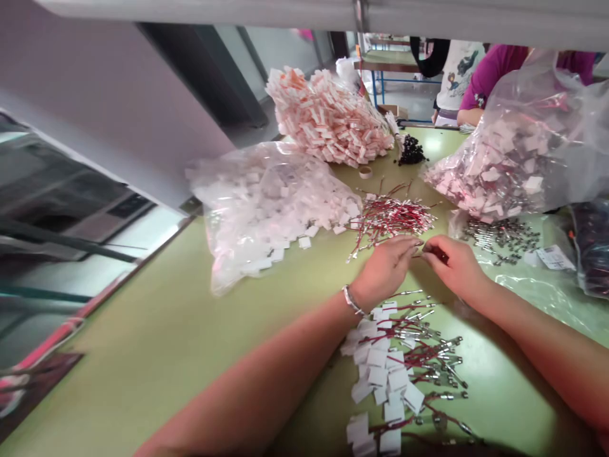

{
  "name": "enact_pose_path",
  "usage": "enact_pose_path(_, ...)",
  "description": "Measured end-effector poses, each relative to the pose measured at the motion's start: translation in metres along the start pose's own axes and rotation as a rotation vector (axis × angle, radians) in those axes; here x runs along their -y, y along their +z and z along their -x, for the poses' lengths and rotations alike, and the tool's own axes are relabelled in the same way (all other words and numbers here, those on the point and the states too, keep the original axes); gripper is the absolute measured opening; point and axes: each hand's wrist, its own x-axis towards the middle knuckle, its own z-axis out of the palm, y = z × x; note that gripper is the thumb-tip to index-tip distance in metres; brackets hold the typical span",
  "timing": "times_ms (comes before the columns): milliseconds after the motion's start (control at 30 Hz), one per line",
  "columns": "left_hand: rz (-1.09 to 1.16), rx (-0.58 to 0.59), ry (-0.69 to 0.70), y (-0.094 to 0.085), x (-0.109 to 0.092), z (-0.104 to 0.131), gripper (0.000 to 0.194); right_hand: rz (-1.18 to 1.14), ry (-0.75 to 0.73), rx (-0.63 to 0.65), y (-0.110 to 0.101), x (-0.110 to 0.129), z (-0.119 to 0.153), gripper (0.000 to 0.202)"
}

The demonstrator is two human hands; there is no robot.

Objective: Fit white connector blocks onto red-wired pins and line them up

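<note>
My left hand (387, 266) and my right hand (450, 260) meet over the table, fingertips pinched close together. A thin, small piece bridges the gap between them, too small to make out. Just beyond my fingers lies a heap of short red wires (394, 216) with silvery metal ends. Below my left wrist, rows of assembled pieces lie on the table: white plastic housings (378, 358) on the left, red wires with metal ends (440, 349) reaching right. To the right of my right hand, small metal parts (502, 238) are scattered on clear plastic.
On the green table (200, 355), a clear bag of white housings (276, 197) spills at left. Behind it is a pile of pinkish-white pieces (333, 120), near small black parts (412, 150) and a tape roll (365, 172). Another filled bag (504, 152) stands right; a person in purple (495, 76) is behind it.
</note>
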Motion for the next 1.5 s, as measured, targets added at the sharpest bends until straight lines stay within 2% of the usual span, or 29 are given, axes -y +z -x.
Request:
enact_pose_path(67, -0.007, 0.065, -0.029, 0.002, -0.001, 0.001, 0.024, -0.101, 0.042, -0.045, 0.005, 0.003, 0.001, 0.006)
enact_pose_path(133, -0.017, 0.093, -0.086, 0.002, -0.002, 0.001, 0.025, -0.197, 0.094, 0.012, 0.005, 0.006, 0.000, 0.009)
enact_pose_path(200, -0.035, 0.098, -0.135, 0.001, -0.002, 0.001, 0.026, -0.201, 0.130, 0.074, -0.005, 0.003, -0.003, 0.011)
enact_pose_path(267, -0.038, 0.094, -0.176, 0.000, -0.001, 0.000, 0.024, -0.018, 0.122, 0.088, -0.024, -0.006, -0.008, 0.012)
enact_pose_path(300, -0.037, 0.087, -0.202, -0.001, 0.000, 0.000, 0.024, 0.138, 0.098, 0.098, -0.036, -0.014, -0.011, 0.012)
enact_pose_path(367, -0.025, 0.070, -0.261, -0.002, 0.002, -0.001, 0.026, 0.433, 0.151, 0.103, -0.059, -0.035, -0.017, 0.016)
enact_pose_path(467, -0.013, 0.075, -0.269, -0.001, 0.005, -0.002, 0.027, 0.652, 0.151, 0.084, -0.078, -0.069, -0.021, 0.028)
enact_pose_path(567, -0.005, 0.136, -0.235, 0.000, 0.006, -0.002, 0.026, 0.692, 0.065, 0.112, -0.074, -0.091, -0.016, 0.035)
enact_pose_path(700, 0.004, 0.199, -0.256, 0.001, 0.005, -0.001, 0.027, 0.582, 0.051, -0.010, -0.059, -0.102, -0.002, 0.035)
enact_pose_path(800, 0.019, 0.176, -0.272, 0.001, 0.004, -0.002, 0.025, 0.509, 0.094, -0.083, -0.053, -0.098, 0.008, 0.029)
enact_pose_path(967, 0.121, 0.148, -0.365, 0.000, 0.001, -0.003, 0.015, 0.571, 0.020, -0.034, -0.049, -0.074, 0.016, 0.031)
enact_pose_path(1033, 0.147, 0.138, -0.355, 0.000, 0.000, -0.002, 0.019, 0.583, -0.028, -0.077, -0.049, -0.064, 0.017, 0.030)
enact_pose_path(1100, 0.153, 0.123, -0.352, 0.001, -0.001, -0.002, 0.023, 0.540, -0.008, -0.148, -0.051, -0.054, 0.018, 0.027)
enact_pose_path(1167, 0.157, 0.114, -0.373, 0.003, -0.002, -0.001, 0.026, 0.395, 0.074, -0.169, -0.052, -0.044, 0.019, 0.024)
enact_pose_path(1267, 0.172, 0.118, -0.391, 0.005, -0.002, 0.000, 0.024, 0.043, 0.209, -0.113, -0.048, -0.029, 0.019, 0.021)
enact_pose_path(1367, 0.173, 0.127, -0.332, 0.007, -0.001, 0.000, 0.021, -0.293, 0.340, -0.068, -0.035, -0.013, 0.018, 0.018)
enact_pose_path(1500, 0.152, 0.160, -0.241, 0.007, -0.001, 0.001, 0.017, -0.596, 0.380, -0.141, -0.019, 0.001, 0.017, 0.019)
